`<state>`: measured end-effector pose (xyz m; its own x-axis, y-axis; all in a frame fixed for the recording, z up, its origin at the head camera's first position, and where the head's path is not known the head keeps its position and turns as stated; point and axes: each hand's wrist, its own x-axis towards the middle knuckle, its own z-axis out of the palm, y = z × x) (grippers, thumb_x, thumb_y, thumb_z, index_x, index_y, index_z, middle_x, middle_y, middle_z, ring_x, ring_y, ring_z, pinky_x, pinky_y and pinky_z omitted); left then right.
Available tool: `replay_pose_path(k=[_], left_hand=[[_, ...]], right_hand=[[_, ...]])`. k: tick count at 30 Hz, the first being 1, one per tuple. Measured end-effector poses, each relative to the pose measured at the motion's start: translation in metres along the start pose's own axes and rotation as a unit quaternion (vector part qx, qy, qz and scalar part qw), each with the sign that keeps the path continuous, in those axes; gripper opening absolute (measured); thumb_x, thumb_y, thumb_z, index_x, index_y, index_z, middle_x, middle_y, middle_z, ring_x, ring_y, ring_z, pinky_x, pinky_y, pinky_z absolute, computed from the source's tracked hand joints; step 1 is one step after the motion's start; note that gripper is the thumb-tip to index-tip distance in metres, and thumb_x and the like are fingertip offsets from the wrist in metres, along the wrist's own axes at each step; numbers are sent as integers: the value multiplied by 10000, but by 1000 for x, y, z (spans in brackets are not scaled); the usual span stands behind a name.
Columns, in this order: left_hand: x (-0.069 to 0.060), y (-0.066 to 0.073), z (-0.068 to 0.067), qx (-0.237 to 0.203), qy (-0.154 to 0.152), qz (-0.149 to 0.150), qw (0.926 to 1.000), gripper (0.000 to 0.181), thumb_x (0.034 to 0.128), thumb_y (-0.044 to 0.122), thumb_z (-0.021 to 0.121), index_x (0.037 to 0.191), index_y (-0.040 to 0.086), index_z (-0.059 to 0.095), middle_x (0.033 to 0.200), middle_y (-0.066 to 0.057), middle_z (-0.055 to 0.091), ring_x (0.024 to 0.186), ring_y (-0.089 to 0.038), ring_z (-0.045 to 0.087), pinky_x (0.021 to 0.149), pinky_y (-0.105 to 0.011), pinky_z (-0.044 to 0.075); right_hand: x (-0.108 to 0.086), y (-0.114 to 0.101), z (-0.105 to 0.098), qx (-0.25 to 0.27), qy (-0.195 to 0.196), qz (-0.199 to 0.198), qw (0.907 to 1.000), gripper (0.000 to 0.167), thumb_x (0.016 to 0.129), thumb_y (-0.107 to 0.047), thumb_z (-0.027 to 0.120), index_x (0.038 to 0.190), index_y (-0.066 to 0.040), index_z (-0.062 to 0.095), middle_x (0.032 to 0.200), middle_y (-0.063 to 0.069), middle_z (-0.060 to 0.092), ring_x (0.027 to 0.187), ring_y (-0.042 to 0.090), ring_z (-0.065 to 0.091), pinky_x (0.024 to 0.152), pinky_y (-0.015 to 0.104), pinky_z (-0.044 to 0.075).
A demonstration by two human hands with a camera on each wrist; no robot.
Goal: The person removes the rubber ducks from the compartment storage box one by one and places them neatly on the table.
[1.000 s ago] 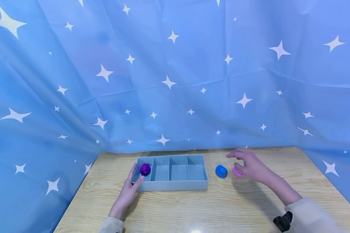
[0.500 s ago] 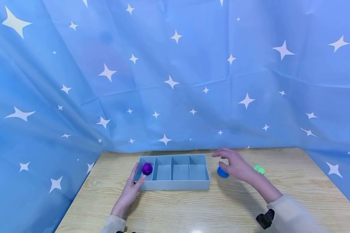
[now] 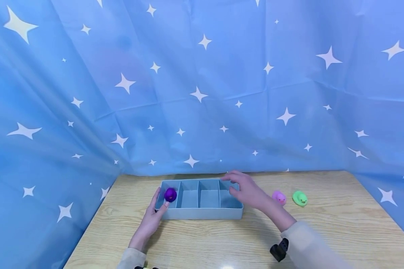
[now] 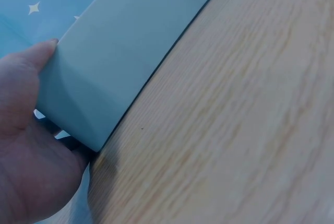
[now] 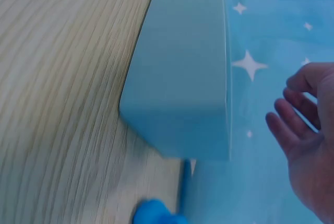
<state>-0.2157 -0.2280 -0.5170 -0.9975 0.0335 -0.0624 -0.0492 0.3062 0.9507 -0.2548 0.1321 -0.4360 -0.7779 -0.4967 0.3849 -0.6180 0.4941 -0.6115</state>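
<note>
A grey-blue divided box (image 3: 202, 214) lies on the table, with a purple toy duck (image 3: 170, 194) in its leftmost compartment. My left hand (image 3: 150, 219) grips the box's left end, its thumb at the front rim; the left wrist view shows the thumb (image 4: 44, 53) against the upper edge. Over the box's right end hovers my right hand (image 3: 247, 190), fingers loosely bent and holding nothing. A blue toy duck (image 5: 156, 213) stands on the table just past that end in the right wrist view; in the head view the right hand and forearm hide it.
To the right of the box, a pink toy duck (image 3: 279, 197) and a green toy duck (image 3: 300, 198) sit on the wooden table (image 3: 205, 243). A blue star-patterned cloth (image 3: 202, 112) hangs behind the table and along its sides.
My right hand has moved left, from beside the pink duck, past the blue duck, to above the box's right end. The pink and green ducks have come into view. My left hand stays on the box.
</note>
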Motion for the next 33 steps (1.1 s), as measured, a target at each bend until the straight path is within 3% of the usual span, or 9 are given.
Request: replay_pose_path(k=[15,21,26,33], left_hand=[[2,-2,1,-110,64,118,9998,747,1076,287,556,1667,186,109,1708,-170,69,1548,-425,-6,1205,-664,11],[3,-4,2,-150,65,20,9999,753,1074,313,557,1668,209,105,1709,-169,70,1547,-434,-11,1194,-684,1],[3,-5,2,-188,66,-23,9998,750,1071,324,560,1668,231,115,1711,-155,81,1550,-425,-5,1187,-700,5],[3,-4,1,-218,11,201,9996,749,1074,295,558,1666,188,112,1709,-163,80,1551,-415,2,1193,-691,11]], right_hand=[[41,-29,51,633,-510,16,9967,365,963,47,584,1314,-26,656,1321,125,632,1164,356,627,963,489,552],[59,-38,72,795,-732,58,9941,365,973,10,607,1336,-5,640,1308,139,644,1142,356,641,951,461,563],[73,-47,88,800,-921,197,9923,372,988,-18,622,1359,-26,631,1327,120,644,1168,345,638,975,437,555],[93,-59,109,693,-1153,306,9904,360,992,-34,652,1351,-29,641,1329,142,650,1204,334,626,1011,437,536]])
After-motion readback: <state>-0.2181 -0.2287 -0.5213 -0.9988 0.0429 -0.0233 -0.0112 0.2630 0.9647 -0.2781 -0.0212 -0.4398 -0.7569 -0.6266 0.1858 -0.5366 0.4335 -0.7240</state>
